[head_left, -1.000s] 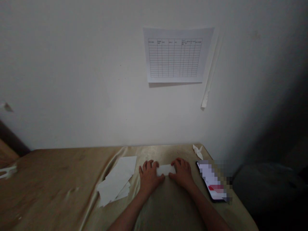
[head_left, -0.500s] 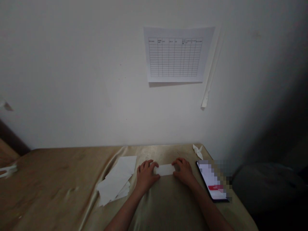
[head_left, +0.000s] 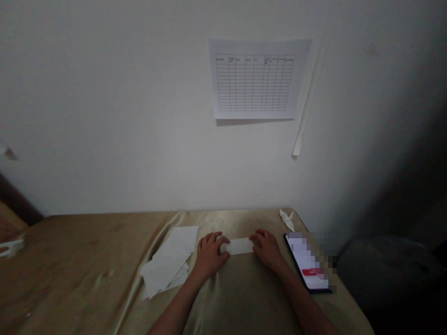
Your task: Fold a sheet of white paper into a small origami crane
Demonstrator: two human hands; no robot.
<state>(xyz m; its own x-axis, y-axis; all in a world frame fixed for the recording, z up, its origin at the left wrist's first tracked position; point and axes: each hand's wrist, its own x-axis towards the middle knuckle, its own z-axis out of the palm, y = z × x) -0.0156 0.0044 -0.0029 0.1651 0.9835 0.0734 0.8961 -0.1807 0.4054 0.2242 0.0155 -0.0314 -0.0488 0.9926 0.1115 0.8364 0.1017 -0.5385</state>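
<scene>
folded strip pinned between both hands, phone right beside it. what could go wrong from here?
1. The left hand and right hand press only the ends of the folded paper strip on a slick, wrinkled gold cloth; the strip may slide and crease crooked.
2. The phone lies close by the right forearm near the table's edge; an elbow sweep could nudge it off.
3. The loose paper stack beside the left hand could get scattered.

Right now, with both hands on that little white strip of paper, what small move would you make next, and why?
Probably press along the folded paper strip: the left hand and right hand each pin one end flat on the tablecloth, leaving its middle untouched.
</scene>
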